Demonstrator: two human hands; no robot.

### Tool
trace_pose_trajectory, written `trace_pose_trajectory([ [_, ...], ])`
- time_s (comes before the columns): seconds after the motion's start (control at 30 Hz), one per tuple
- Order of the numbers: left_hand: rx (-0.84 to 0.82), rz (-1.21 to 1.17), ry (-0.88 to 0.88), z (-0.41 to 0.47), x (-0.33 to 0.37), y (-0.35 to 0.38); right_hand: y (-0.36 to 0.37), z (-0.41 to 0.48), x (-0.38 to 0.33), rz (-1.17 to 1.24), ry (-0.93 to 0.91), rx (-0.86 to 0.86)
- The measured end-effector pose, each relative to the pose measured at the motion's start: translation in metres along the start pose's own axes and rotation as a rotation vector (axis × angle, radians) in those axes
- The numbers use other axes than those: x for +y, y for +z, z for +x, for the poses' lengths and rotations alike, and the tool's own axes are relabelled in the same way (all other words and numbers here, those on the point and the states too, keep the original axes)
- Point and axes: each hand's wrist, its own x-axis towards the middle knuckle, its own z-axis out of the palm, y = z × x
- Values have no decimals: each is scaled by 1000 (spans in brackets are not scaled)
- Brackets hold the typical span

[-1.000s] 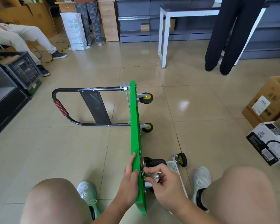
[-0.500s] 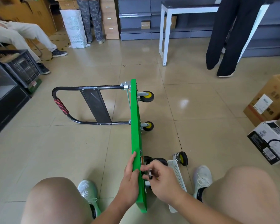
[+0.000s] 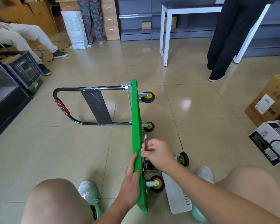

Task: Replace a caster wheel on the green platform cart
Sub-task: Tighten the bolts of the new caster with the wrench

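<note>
- Green platform cart (image 3: 136, 126) stands on its side edge on the floor (image 3: 87, 151), running from centre towards 6 o'clock, with its handle (image 3: 61, 107) stretched out to 9 o'clock.
- Both hands are at the cart's near end, one on each side of the deck.
- The left hand (image 3: 132, 180) grips the deck's upper edge, fingers wrapped over it.
- The right hand (image 3: 158, 155) is at the underside, pinching one small metal wrench (image 3: 145, 139) that points to 12 o'clock.
- Three mounted casters (image 3: 148, 97) show plainly; a fourth is half hidden under the right hand.
- One loose caster (image 3: 183, 159) lies on the floor at 3 o'clock of the right hand.
- One white basket (image 3: 176, 196) lies at 5 o'clock.
</note>
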Motion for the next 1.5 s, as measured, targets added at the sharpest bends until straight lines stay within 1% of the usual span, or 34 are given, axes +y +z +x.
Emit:
trace_pose_trajectory([
  [0.17,3,9,-2,0,0,0,-13,-33,-4,100,-77,23],
  [0.27,16,-15,9,0,0,1,-13,-56,11,106,-104,0],
  [0.4,20,-39,21,2,-3,0,-5,-71,33,134,-145,38],
  [0.5,11,-33,28,1,-2,0,4,-77,43,122,-194,35],
  [0.63,3,-48,18,0,2,0,10,-78,50,57,-235,-25],
  [0.73,6,-57,-22,0,2,1,10,-75,50,11,-235,-35],
  [0.83,18,-22,-11,2,-2,0,11,-68,46,-4,-231,-24],
  [1.03,18,-16,23,3,-4,0,7,-42,24,-15,-164,-26],
  [1.17,13,13,20,2,-4,1,7,-19,10,23,-76,27],
  [1.23,13,24,11,2,-4,1,5,-8,7,-3,-37,42],
  [1.4,3,23,2,3,-4,0,5,2,4,-76,-15,-11],
  [1.5,0,40,16,2,-6,-1,0,-2,1,7,-24,24],
])
